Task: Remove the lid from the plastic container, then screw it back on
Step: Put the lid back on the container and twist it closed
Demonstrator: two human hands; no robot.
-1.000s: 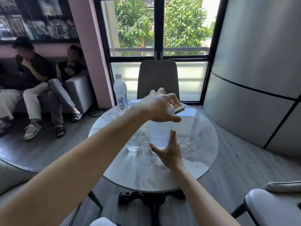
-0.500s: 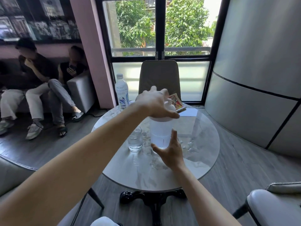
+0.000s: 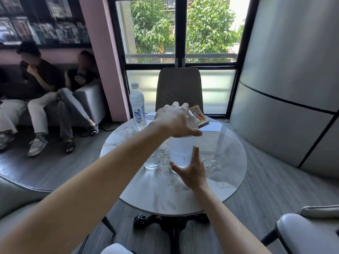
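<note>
A translucent plastic container [image 3: 180, 149] stands upright near the middle of the round marble table [image 3: 183, 195]. Its white lid [image 3: 193, 121] sits on top, mostly hidden under my left hand [image 3: 177, 120], which grips it from above with fingers curled round the rim. My right hand [image 3: 192, 168] is at the container's lower front, fingers spread and wrapped partly around its base. Whether the lid is seated on the threads is hidden by my hand.
A short drinking glass [image 3: 152, 161] stands just left of the container. A water bottle [image 3: 137, 105] is at the table's far left edge, a colourful card pack [image 3: 199, 116] at the far side. A chair [image 3: 179, 88] faces me; two people sit on a sofa at left.
My left hand has turned on the lid, the fingers shifting round it. My right hand stays at the container's base. The container has not moved on the table.
</note>
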